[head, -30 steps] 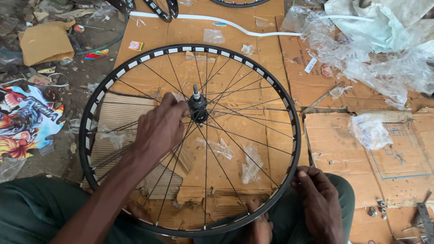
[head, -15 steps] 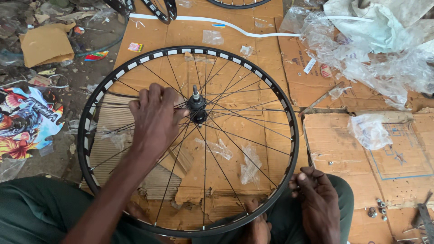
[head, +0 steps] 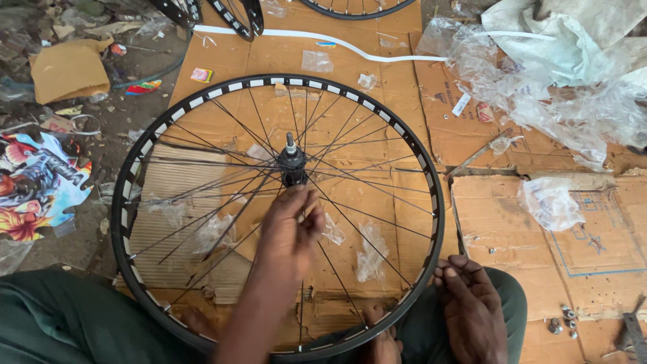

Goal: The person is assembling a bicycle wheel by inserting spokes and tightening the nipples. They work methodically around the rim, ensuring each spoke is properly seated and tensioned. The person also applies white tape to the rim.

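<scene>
Bicycle wheel (head: 418, 168) flat on cardboard (head: 377, 81), across the person's lap.
Left hand (head: 291, 232) just below the hub (head: 292, 164), fingers pinched on a thin spoke. Right hand (head: 472, 303) rests at the rim's near-right edge, fingers curled; whether it grips, cannot tell. Plastic wrap (head: 559, 74) heaped far right.

Hidden, cropped and unclear parts

The left hand (head: 288, 232) covers the spokes just near of the hub (head: 292, 164); whether its fingers pinch one cannot be told. The right hand (head: 472, 307) and the wheel rim (head: 431, 202) are cut off at the near edge. Small metal nuts (head: 563, 320), near right, are too tiny to identify. Far wheels (head: 222, 13) are cropped.
</scene>
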